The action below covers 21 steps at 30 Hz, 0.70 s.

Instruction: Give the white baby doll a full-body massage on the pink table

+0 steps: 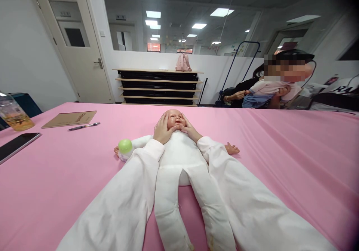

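Basically, left hand [163, 130] and right hand [191, 129] cupped doll [180, 152] by cheeks; left sleeve [119, 195], if swung out, could've tipped jar [125, 149] beside doll.

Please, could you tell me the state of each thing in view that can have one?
White cloth-bodied baby doll: lying face up
Left hand: open, against doll's head
Right hand: open, opposite side
White round jar with green lid: upright, closed
Dark rectangular phone: flat, screen dark
Brown rectangular notebook: closed
Slim dark pen: lying flat
Clear plastic bottle: amber liquid inside
Cream windowed door: shut
White rectangular ceiling lights: lit
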### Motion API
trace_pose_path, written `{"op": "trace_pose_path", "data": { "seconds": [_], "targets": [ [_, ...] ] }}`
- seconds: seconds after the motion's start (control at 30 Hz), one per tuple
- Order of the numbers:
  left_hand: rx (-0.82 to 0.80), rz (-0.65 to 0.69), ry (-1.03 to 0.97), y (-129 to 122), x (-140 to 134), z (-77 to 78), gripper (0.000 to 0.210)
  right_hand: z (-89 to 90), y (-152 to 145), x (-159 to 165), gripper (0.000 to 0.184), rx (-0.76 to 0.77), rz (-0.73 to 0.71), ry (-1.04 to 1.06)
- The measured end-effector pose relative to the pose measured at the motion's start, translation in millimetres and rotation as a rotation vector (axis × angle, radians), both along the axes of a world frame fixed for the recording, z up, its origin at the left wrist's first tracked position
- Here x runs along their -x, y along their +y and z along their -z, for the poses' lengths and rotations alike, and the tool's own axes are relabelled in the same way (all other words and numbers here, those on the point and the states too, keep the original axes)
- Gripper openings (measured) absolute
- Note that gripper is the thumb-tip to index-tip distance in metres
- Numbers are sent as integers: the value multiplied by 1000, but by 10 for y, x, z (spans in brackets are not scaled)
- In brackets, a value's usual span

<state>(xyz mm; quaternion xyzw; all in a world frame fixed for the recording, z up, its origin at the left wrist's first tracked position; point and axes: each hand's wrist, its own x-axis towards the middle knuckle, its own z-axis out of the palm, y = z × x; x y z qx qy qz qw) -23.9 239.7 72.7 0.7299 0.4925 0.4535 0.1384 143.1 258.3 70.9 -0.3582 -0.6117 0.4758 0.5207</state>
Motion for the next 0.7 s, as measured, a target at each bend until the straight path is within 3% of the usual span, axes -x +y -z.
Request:
{"op": "trace_pose_path", "data": {
  "seconds": [0.13,0.33,0.53,0.7],
  "targets": [
    [-5,-2,13,10,3,4,60,-34,-33,21,90,78,-61,111],
    [-2,-13,40,5,8,3,74,-40,-44,26,101,-4,7,3],
    [3,-19,40,15,8,13,58,-42,-43,52,79,67,11,75],
    [7,-23,62,-28,1,-21,74,-64,-61,34,93,18,9,-9]
  ]
}}
